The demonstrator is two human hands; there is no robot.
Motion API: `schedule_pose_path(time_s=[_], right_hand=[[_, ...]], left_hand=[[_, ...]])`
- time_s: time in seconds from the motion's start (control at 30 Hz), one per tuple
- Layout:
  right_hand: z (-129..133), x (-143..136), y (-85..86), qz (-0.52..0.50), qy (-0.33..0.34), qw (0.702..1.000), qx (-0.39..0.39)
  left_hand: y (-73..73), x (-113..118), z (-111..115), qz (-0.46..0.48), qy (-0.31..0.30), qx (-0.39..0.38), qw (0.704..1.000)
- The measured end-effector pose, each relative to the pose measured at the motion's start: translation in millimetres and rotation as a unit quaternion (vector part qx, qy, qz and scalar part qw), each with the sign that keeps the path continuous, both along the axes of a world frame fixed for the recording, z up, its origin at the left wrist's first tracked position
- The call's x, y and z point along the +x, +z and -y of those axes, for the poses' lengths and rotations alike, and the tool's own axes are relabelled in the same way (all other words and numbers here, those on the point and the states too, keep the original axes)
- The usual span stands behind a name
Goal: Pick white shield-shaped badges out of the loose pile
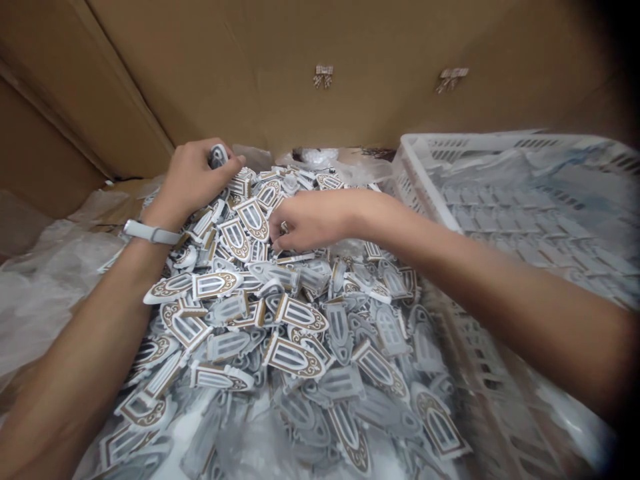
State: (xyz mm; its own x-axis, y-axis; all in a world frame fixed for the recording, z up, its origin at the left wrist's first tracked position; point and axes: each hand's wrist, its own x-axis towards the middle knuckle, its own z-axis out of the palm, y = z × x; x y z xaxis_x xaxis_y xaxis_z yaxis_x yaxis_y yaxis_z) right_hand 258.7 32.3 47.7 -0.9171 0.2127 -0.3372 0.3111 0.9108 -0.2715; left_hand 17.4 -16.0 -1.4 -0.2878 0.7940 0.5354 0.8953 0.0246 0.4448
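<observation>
Many little window pieces (295, 357) lie heaped; neat rows (505, 220) sit in the basket (430, 190). Left hand (190, 180) holds a grey piece (218, 156) (right hand's (323, 215) grip: can't tell).

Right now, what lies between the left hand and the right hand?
In the head view, a jumble of small arched pieces, white with brown scrollwork, fills the stretch between the left hand and the right hand.
</observation>
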Motion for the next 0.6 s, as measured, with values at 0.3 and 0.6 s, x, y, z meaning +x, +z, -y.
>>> schedule_pose_path(time_s=[0.3, 0.6], right_hand=[[-1.7, 0.5, -0.1, -0.002, -0.003, 1.000, 0.000], [-2.3, 0.2, -1.3, -0.004, 0.005, 1.000, -0.003]], left_hand=[[-0.1, 0.8, 0.4, 0.010, -0.007, 0.002, 1.000], [0.2, 0.9, 0.4, 0.005, -0.006, 0.001, 1.000]])
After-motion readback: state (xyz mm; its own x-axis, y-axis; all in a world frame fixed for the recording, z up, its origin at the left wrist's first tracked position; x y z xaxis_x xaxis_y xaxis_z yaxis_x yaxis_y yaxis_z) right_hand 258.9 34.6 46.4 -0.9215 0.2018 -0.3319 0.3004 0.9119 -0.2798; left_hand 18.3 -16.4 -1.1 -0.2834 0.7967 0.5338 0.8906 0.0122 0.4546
